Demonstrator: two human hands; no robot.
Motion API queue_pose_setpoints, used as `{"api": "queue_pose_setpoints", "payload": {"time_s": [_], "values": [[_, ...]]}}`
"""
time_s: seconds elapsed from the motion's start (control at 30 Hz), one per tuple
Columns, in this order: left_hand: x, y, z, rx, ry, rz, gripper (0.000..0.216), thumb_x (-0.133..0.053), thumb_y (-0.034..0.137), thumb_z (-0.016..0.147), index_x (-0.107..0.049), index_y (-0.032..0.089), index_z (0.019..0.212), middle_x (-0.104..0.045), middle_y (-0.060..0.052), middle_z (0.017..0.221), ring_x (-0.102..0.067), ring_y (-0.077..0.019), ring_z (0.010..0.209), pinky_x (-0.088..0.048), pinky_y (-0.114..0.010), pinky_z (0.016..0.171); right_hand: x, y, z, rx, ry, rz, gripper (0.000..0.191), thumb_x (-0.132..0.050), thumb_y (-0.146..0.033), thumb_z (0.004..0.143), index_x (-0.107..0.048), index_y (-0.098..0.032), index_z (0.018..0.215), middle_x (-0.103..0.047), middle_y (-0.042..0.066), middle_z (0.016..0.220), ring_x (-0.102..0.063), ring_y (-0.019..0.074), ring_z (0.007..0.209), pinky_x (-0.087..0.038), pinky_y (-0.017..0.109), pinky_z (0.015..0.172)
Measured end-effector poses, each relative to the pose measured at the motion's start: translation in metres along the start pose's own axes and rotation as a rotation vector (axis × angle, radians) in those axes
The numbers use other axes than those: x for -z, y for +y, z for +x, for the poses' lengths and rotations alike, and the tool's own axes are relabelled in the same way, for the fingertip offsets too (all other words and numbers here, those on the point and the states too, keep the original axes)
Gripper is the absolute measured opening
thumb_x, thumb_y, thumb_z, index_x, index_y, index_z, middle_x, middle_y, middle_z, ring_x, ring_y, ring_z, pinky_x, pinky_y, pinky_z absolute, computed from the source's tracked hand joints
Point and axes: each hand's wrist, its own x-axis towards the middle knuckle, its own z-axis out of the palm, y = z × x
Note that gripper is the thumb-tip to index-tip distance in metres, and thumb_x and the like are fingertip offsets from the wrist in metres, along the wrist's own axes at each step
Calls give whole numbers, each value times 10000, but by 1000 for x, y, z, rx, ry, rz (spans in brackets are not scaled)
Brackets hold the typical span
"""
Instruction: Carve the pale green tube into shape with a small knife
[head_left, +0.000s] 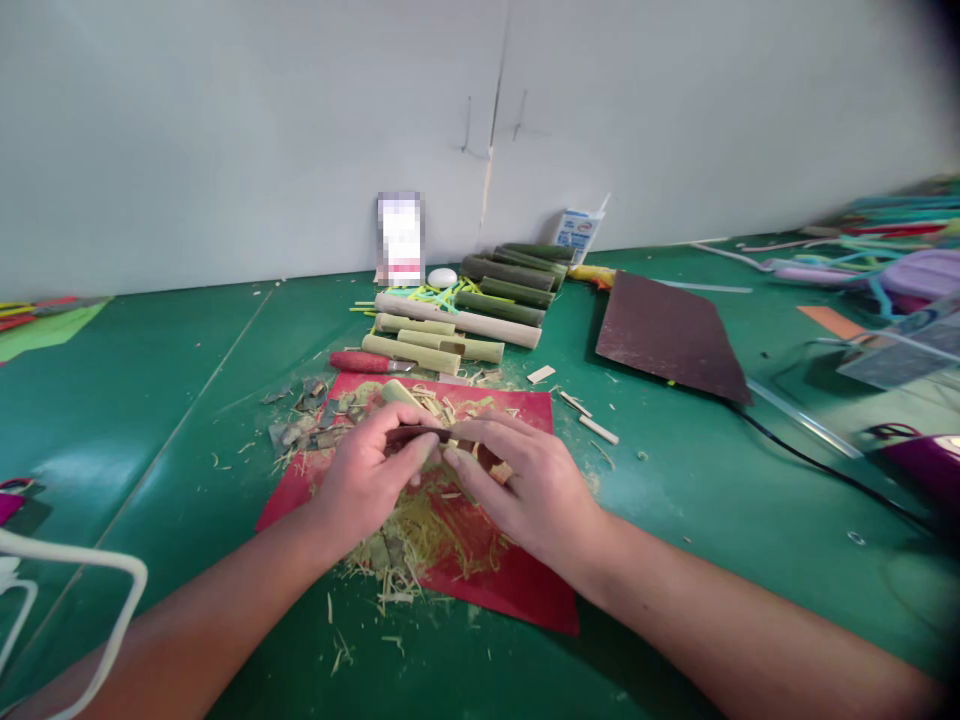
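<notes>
Thin dark strip (420,433): held level between both hands, just above the far half of the red mat (525,585). Left hand (367,470) is closed, fingers curled over the strip's left end. Right hand (525,490) pinches the right end, remaining fingers loosely bent. Pale shavings (409,545) are heaped on the mat below the hands. Beyond the mat lies a red-handled knife (364,361), then bamboo sections (450,330) in rows toward the far edge of the green table (187,400).

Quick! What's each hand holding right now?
Left hand: closed, pinching one end of a thin dark strip.
Right hand: closed, pinching the strip's other end.
</notes>
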Motion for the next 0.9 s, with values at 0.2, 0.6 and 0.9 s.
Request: {"api": "queue_pose_setpoints", "payload": {"time_s": [0.2, 0.6, 0.9], "values": [[31, -19, 20, -234, 232, 531, 139, -520, 260, 846, -605, 198, 938, -653, -36, 931, -603, -167, 847, -475, -295, 805, 0, 0, 1, -102, -101, -339, 265, -498, -387, 827, -614, -196, 968, -622, 46, 910, -593, 164, 740, -417, 273, 585], [35, -37, 34, -260, 161, 614, 131, -569, 257, 810, -605, 177, 907, -652, -48, 905, -600, -162, 784, -474, -292, 743, -4, -6, 2, -200, -356, -524, 274, -481, -458, 800, -564, -198, 779, -601, 25, 752, -558, 152, 605, -253, 273, 464], [37, -41, 31, -201, 143, 623, 200, -602, 292, 782, -627, 181, 946, -669, -34, 820, -596, -144, 674, -484, -268, 637, -4, -4, 1, -196, -388, -528, 278, -458, -455, 820, -563, -198, 827, -601, 26, 788, -561, 150, 640, -296, 267, 498]]}}
